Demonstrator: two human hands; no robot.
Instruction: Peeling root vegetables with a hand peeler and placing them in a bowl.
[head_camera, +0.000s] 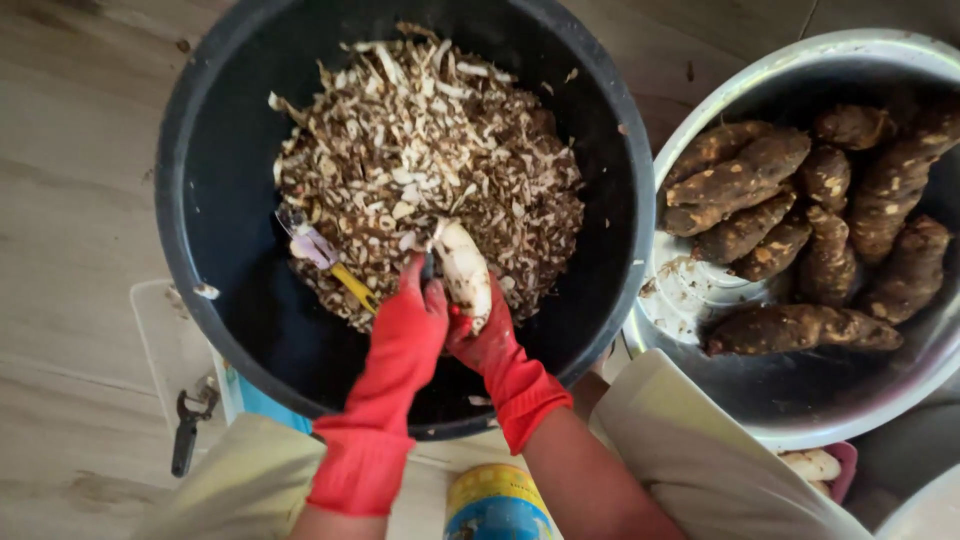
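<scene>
Both hands wear red rubber gloves and meet over a large black tub (215, 150). My right hand (488, 335) cups a pale, peeled root (464, 272) from below. My left hand (412, 318) pinches the same root along its left side; something small and dark shows at its fingertips, and I cannot tell what it is. Under the hands, a heap of brown and white peelings (430, 150) fills the tub. A peeler with a yellow handle (325, 258) lies loose on the left edge of the heap.
A big metal basin (800, 410) to the right holds several unpeeled brown roots (790, 200). A dark hand tool (188, 430) lies on the wooden floor at the lower left. A yellow and blue can (495, 505) stands between my knees.
</scene>
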